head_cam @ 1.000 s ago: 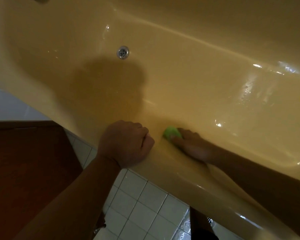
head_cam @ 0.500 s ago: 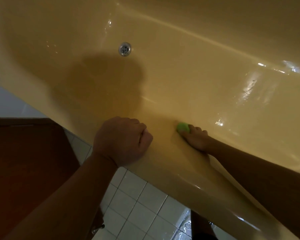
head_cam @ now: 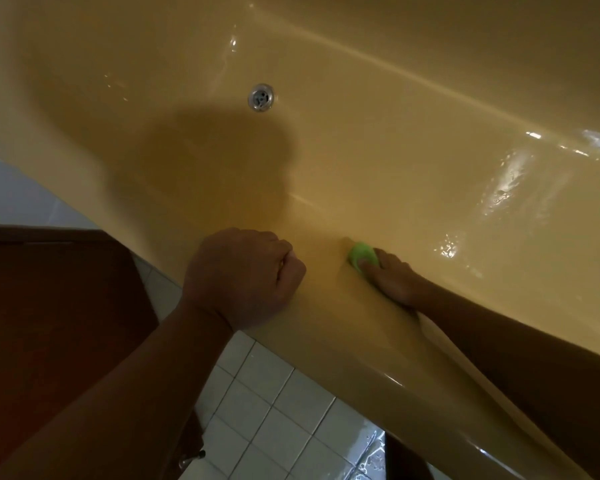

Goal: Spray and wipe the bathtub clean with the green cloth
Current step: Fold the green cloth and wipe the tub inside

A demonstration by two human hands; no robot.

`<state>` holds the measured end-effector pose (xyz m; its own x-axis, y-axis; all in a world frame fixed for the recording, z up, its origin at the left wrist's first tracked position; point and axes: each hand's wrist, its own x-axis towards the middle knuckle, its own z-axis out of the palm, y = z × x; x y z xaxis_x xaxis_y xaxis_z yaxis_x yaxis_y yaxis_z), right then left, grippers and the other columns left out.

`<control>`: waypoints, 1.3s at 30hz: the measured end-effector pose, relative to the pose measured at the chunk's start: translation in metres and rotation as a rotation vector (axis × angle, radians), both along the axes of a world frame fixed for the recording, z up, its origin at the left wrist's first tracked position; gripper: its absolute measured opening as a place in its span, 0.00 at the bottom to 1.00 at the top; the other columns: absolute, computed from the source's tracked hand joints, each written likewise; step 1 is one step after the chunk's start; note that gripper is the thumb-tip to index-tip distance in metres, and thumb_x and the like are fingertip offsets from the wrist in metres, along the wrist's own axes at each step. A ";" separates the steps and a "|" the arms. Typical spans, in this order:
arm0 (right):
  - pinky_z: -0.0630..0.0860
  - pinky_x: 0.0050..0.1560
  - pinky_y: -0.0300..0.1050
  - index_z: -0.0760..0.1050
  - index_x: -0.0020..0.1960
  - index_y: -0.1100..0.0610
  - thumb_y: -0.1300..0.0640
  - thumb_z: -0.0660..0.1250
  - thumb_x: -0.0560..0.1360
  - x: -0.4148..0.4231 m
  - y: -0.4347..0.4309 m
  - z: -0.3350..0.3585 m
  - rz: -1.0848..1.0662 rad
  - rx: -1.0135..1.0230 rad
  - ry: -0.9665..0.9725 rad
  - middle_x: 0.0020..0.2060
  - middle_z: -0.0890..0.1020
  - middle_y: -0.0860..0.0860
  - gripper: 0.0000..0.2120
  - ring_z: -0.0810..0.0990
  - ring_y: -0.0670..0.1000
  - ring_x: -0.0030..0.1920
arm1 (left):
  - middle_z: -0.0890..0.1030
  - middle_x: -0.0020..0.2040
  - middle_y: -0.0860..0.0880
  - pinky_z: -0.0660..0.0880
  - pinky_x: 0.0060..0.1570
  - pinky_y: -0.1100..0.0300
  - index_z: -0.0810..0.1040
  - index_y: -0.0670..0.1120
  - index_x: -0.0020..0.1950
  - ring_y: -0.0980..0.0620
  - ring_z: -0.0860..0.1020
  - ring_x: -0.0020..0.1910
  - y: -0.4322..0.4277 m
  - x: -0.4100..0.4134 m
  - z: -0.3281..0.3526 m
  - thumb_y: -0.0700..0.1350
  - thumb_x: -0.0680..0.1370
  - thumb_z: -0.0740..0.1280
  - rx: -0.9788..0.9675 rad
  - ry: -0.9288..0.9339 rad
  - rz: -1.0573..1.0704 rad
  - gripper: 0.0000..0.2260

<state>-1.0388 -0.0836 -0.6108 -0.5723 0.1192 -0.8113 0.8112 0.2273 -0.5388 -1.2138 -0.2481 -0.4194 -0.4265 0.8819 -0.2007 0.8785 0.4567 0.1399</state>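
Bunching into a bright wad, the green cloth (head_cam: 362,255) is gripped by the right hand (head_cam: 394,280) against the near inner wall of the bathtub (head_cam: 430,174). Leftward, the left hand (head_cam: 243,278) rests clenched on the rim; beyond it lies the drain (head_cam: 261,97).

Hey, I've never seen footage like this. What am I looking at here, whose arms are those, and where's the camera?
No machine here: a person wears a wide-angle camera on the head, looking down at their own arms. They lean over a yellow bathtub, its metal drain near the top. The left hand is a closed fist resting on the near rim, holding nothing visible. The right hand reaches inside and presses a green cloth against the inner wall, fingers curled over it. White floor tiles show below the tub.
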 end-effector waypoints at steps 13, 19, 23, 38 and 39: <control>0.69 0.68 0.36 0.70 0.70 0.33 0.33 0.57 0.82 0.001 -0.013 0.129 -0.027 -0.219 0.337 0.65 0.76 0.32 0.18 0.73 0.35 0.65 | 0.71 0.28 0.47 0.56 0.32 0.56 0.71 0.47 0.31 0.41 0.67 0.27 -0.003 -0.009 0.000 0.50 0.80 0.56 0.047 0.011 0.007 0.18; 0.59 0.78 0.61 0.55 0.83 0.45 0.24 0.49 0.77 -0.020 0.004 -0.017 0.013 -0.015 -0.065 0.81 0.63 0.55 0.41 0.63 0.63 0.78 | 0.71 0.28 0.47 0.55 0.31 0.56 0.67 0.47 0.31 0.40 0.65 0.27 -0.005 -0.013 -0.001 0.51 0.79 0.56 0.041 0.028 0.044 0.17; 0.63 0.76 0.48 0.62 0.80 0.43 0.34 0.51 0.84 -0.034 -0.017 0.061 0.001 -0.118 0.154 0.77 0.69 0.45 0.28 0.66 0.52 0.77 | 0.72 0.29 0.46 0.57 0.31 0.56 0.68 0.47 0.31 0.38 0.69 0.27 -0.007 -0.018 -0.002 0.50 0.80 0.56 0.044 0.035 0.052 0.18; 0.55 0.79 0.54 0.59 0.83 0.49 0.34 0.50 0.84 -0.044 -0.008 -0.031 0.019 0.033 0.030 0.79 0.66 0.55 0.32 0.63 0.58 0.78 | 0.75 0.30 0.43 0.63 0.29 0.55 0.68 0.46 0.31 0.36 0.71 0.28 -0.007 -0.025 0.000 0.52 0.79 0.55 0.063 0.027 0.089 0.18; 0.55 0.79 0.56 0.59 0.82 0.47 0.34 0.50 0.84 -0.049 -0.012 -0.018 0.001 -0.007 0.052 0.79 0.66 0.54 0.31 0.63 0.59 0.78 | 0.75 0.30 0.43 0.63 0.29 0.55 0.65 0.48 0.32 0.36 0.71 0.28 -0.007 -0.027 0.000 0.52 0.79 0.55 0.063 0.015 0.090 0.17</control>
